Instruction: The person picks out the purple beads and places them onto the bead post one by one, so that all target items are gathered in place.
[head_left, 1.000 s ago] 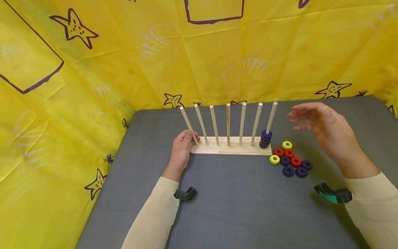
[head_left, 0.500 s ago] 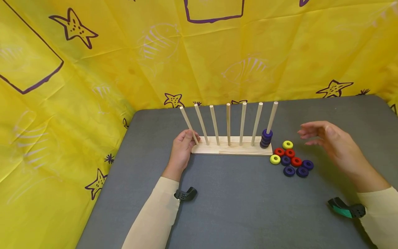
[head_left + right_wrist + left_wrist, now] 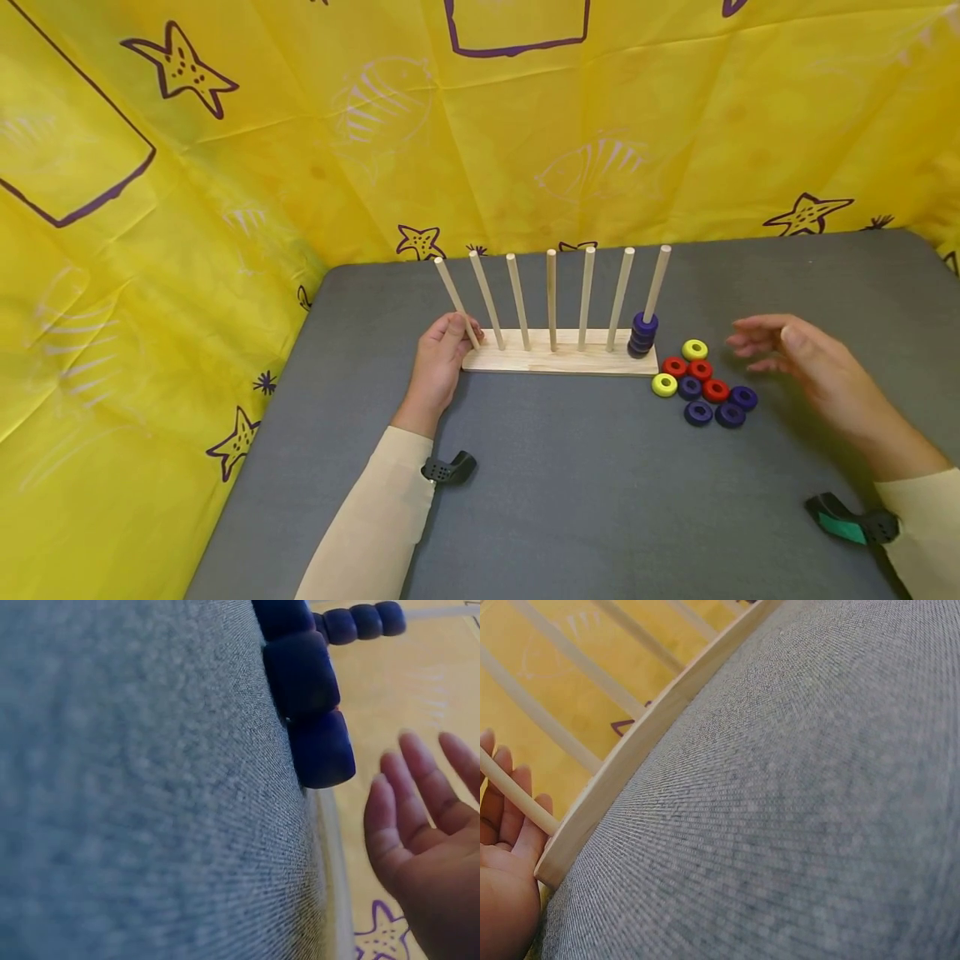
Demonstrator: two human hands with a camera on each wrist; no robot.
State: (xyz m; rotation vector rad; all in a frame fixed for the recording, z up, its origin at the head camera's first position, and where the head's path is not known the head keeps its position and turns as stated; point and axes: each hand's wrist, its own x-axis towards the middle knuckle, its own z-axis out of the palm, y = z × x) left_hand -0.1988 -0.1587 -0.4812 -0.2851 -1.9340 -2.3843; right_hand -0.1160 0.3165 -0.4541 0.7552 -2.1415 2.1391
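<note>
A wooden peg stand (image 3: pixel 551 360) with a row of upright pegs sits on the grey table. My left hand (image 3: pixel 441 354) holds its left end, thumb and fingers around the leftmost peg (image 3: pixel 517 793). Several dark purple rings (image 3: pixel 642 335) are stacked at the foot of the rightmost peg. Loose rings lie flat beside the stand's right end: two yellow (image 3: pixel 663 385), three red (image 3: pixel 716 390) and several purple ones (image 3: pixel 730 415). My right hand (image 3: pixel 813 371) hovers right of these rings, holding nothing, its fingers relaxed and apart from them. Purple rings (image 3: pixel 322 750) stand close to its fingertips in the right wrist view.
A yellow cloth (image 3: pixel 480 150) with starfish and fish drawings hangs behind and left of the grey table (image 3: pixel 570 492). Each wrist wears a black strap device, the left one (image 3: pixel 450 468) and the right one (image 3: pixel 851 521).
My right hand has moved down and to the right, away from the ring stack on the rightmost peg. My left hand stays in place on the stand, and the loose rings lie as before.
</note>
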